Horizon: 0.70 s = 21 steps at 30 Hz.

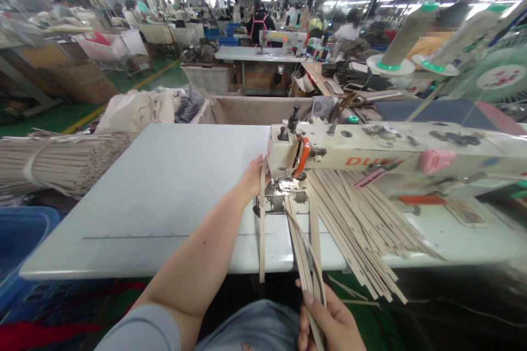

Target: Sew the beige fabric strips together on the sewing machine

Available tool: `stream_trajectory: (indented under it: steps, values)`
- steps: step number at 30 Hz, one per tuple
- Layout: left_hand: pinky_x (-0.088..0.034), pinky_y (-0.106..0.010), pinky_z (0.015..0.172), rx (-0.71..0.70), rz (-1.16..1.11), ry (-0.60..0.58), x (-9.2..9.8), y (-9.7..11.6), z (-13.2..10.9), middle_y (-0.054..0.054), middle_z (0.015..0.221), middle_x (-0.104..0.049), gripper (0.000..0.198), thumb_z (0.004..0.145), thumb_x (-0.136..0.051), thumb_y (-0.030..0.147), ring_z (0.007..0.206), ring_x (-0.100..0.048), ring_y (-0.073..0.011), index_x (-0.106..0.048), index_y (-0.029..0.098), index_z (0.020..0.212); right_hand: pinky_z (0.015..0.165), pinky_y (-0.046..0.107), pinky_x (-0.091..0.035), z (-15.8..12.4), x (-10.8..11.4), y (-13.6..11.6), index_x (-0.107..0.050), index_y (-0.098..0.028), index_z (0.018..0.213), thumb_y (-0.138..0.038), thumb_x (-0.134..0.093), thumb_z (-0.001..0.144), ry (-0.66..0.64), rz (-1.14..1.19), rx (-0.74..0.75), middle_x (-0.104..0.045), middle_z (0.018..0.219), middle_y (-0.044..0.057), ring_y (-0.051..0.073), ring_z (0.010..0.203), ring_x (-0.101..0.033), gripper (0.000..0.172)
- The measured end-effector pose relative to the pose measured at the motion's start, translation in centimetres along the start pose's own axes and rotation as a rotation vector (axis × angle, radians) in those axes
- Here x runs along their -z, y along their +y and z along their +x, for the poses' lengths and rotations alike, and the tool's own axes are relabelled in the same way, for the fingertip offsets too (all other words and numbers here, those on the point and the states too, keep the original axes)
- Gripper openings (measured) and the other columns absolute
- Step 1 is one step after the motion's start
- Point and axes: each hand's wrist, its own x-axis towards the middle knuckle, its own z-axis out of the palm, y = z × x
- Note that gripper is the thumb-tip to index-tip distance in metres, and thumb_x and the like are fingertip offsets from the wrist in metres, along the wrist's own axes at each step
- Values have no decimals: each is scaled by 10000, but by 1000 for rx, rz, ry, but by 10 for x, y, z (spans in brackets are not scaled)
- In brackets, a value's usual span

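Observation:
My left hand (252,178) reaches to the left side of the sewing machine's head (288,148), beside the needle area. A narrow beige strip (262,241) runs past its fingers and hangs over the table's front edge. The machine and this strip partly hide those fingers, so their grip cannot be made out. Below the table edge, my right hand (329,321) is closed around several long beige strips (302,258). From there the strips lead up to the metal needle plate (282,200) under the presser foot.
Many loose beige strips (362,219) lie fanned out under the machine arm, some past the edge. A tied bundle of strips (53,162) and a blue crate (24,236) stand left of the white table (177,175). Thread cones (405,38) rise at the back right.

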Motion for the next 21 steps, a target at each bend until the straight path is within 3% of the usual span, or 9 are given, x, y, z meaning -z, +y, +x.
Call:
stream_trajectory:
  steps: [6,12,21]
  values:
    - [-554,-556,1293,62,-53,9,-1,6,2,-140,1338,-861,253,911,-733,111,1357,-757,-391,-864,155,1123,392,176,-409,5,-7,-1,-812,-148,1154,-815,-1015,686,-36,-30,20,-706,513,-43,140,400,-680,840]
    - [-552,-560,1300,45,-61,-45,3,15,5,-137,1428,-835,331,892,-782,121,1408,-742,-387,-854,186,1208,397,193,-413,8,-18,-9,-824,-149,1128,-803,-1018,688,-46,-48,43,-716,548,-40,147,421,-683,811]
    - [-586,-549,1246,162,-13,-35,8,28,1,-108,1259,-889,357,839,-768,111,1338,-780,-382,-828,182,1184,430,223,-437,13,-33,-20,-849,-155,962,-740,-1043,699,-4,-14,115,-717,588,-17,151,450,-661,670]
